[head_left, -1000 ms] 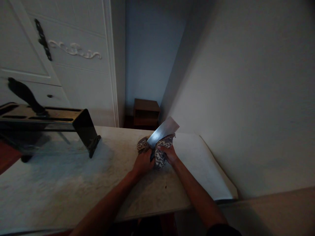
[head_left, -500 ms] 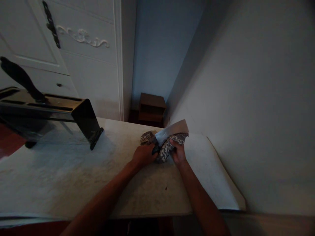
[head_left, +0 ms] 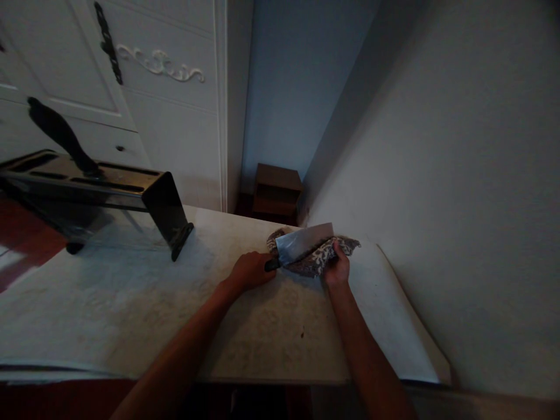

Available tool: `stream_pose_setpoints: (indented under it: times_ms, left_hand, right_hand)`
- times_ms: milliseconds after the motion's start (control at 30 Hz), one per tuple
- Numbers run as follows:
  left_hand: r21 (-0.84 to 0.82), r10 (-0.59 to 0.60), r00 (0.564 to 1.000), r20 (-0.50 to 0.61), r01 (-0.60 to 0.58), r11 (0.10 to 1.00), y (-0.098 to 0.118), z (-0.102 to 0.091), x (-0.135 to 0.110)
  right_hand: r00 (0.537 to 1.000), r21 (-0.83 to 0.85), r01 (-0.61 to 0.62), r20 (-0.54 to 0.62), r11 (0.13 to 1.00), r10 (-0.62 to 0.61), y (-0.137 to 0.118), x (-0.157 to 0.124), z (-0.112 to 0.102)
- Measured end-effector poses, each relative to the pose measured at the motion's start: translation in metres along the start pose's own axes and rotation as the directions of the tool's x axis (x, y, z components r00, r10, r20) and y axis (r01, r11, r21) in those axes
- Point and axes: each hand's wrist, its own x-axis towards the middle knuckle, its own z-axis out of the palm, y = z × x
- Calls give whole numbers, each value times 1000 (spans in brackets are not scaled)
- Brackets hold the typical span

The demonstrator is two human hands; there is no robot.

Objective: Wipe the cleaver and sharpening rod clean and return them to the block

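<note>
A cleaver [head_left: 305,242] with a broad shiny blade and black handle is held over the table, its blade pointing right. My left hand [head_left: 254,270] is closed around the handle. Against the blade's lower edge lies a grey-and-white patterned cloth [head_left: 311,263], and part of it also shows behind the blade near the handle. My right hand [head_left: 336,267] grips the cloth with the thumb on top; its other fingers are mostly hidden behind the cloth.
At left on the pale-covered table [head_left: 175,315] stands a knife block [head_left: 161,198] with a black-handled knife [head_left: 63,134] in a slot. White cabinets [head_left: 179,128] rise behind. A wall [head_left: 429,175] borders the right; a small brown cabinet [head_left: 277,189] sits beyond the table.
My right hand and the cloth have shifted right and away from my left hand, and more of the cleaver's blade shows. The view has turned slightly left.
</note>
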Motion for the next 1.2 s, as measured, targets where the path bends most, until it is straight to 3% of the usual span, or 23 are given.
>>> stream_pose_setpoints:
  times_ms: [267, 500, 667, 767, 933, 1200]
  left_hand:
    - [74, -23, 997, -79, 29, 997, 7, 5, 0]
    - [20, -94, 991, -97, 96, 995, 2, 6, 6]
    - [-37, 44, 999, -16, -44, 998, -5, 2, 7]
    - [-14, 68, 998, 3, -68, 998, -5, 0, 6]
    - [-23, 45, 999, 12, -44, 999, -5, 0, 5]
    - [-23, -40, 999, -26, 40, 999, -3, 3, 5]
  right_hand:
    - [982, -17, 187, 10, 982, -187, -4, 2, 1]
    - [915, 31, 403, 7, 915, -404, -15, -1, 5]
    - [898, -14, 381, 245, 925, -366, -22, -6, 6]
    - [897, -85, 355, 311, 931, -313, -24, -10, 4]
    - [900, -107, 306, 356, 946, -251, -24, -13, 3]
    - [908, -105, 304, 333, 947, -254, -17, -9, 3]
